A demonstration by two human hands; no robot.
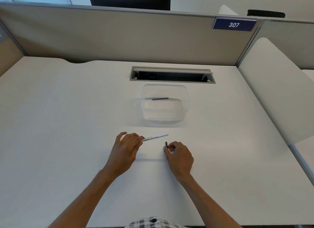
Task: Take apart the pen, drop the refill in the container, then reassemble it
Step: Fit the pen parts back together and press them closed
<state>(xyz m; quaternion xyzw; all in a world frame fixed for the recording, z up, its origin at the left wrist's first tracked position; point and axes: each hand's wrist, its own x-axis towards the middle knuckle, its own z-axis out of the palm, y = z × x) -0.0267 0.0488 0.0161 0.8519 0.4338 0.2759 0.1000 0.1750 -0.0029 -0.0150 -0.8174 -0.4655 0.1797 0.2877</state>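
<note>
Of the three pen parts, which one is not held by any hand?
The blue refill lying in the clear container. The left hand holds the white barrel; the right hand pinches the small dark piece.

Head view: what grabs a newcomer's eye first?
The two hands low at centre: the left hand holds a white pen barrel pointing right, and the right hand pinches a small dark piece beside it. Behind them on the white desk stands a clear container with a blue refill lying inside. On the partition at upper right is a blue sign reading 307.
</note>
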